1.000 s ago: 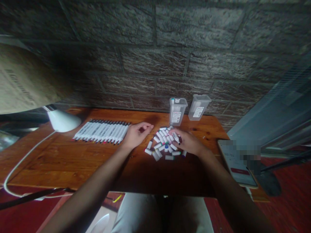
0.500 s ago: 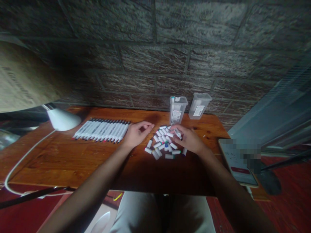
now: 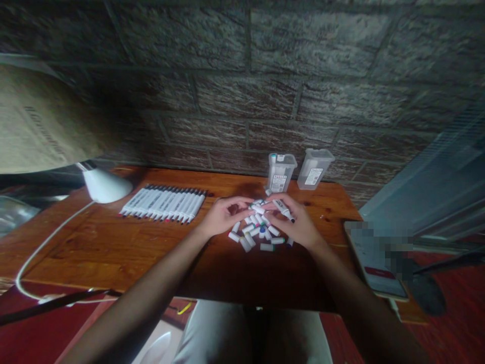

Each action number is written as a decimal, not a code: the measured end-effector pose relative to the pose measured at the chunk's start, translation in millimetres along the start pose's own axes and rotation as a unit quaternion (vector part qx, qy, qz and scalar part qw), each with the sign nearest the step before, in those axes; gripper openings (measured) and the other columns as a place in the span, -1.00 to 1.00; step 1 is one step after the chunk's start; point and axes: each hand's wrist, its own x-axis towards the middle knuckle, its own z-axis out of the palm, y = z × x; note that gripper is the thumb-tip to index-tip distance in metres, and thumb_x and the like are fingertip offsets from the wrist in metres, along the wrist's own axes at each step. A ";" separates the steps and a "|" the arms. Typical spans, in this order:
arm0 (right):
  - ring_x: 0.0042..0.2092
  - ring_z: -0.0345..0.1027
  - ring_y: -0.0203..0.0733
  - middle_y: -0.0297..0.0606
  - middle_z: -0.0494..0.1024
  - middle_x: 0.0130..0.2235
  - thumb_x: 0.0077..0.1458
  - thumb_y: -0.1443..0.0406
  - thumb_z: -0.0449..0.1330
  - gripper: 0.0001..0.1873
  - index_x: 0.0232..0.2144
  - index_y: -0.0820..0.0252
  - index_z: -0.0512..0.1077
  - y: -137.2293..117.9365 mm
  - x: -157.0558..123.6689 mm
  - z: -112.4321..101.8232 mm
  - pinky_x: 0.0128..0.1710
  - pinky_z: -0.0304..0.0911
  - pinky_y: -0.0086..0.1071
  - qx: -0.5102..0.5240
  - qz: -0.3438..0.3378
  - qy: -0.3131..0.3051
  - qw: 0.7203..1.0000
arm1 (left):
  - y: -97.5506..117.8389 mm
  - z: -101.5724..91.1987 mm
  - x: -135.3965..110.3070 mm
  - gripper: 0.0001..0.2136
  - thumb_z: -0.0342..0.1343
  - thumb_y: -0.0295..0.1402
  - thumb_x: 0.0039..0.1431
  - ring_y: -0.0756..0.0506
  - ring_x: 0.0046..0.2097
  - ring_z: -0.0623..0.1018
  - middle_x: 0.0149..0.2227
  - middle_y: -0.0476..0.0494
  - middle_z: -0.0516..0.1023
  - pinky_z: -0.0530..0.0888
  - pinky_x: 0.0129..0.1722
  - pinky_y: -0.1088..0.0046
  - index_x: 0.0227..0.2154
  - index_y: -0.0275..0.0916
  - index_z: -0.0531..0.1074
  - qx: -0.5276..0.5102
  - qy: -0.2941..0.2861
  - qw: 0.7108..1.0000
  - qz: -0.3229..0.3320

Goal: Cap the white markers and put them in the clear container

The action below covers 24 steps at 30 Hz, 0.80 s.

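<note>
A heap of short white marker caps with coloured ends lies on the wooden table. My right hand is closed on a white marker with a dark tip, held just above the heap. My left hand has its fingers curled together at the heap's left edge, pinching what looks like a cap between the two hands. A row of white markers lies side by side to the left.
Two clear plastic boxes stand at the back by the brick wall. A white desk lamp with its cable sits at the left. A phone lies at the right table edge beside a dark stand.
My left hand has moved right to meet the right hand over the caps. The right hand has lifted the marker slightly and turned it.
</note>
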 end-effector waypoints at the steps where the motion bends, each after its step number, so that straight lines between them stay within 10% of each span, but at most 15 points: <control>1: -0.14 0.55 -0.18 -0.30 0.62 -0.16 0.07 0.32 0.27 -0.69 -0.10 0.06 0.39 0.2 -0.1 0.9 -0.11 0.43 -0.28 0.006 0.001 -0.002 1.000 | -1.2 0.3 -0.3 -0.70 0.27 -0.26 0.11 0.04 -0.45 0.47 -0.44 -0.06 0.58 0.40 -0.43 0.56 -0.13 -0.31 0.56 -0.003 -0.001 1.000 -0.001; 24: -0.16 0.56 -0.14 -0.31 0.64 -0.22 0.07 0.19 0.31 -0.72 -0.16 0.05 0.40 0.6 2.5 9.5 -0.04 0.41 -0.21 0.080 0.043 0.030 0.995 | 5.5 1.9 3.8 -0.76 0.35 -0.32 0.01 -0.05 -0.25 0.59 -0.25 -0.18 0.64 0.52 -0.19 0.40 -0.28 -0.30 0.52 -0.199 0.014 0.977 -0.069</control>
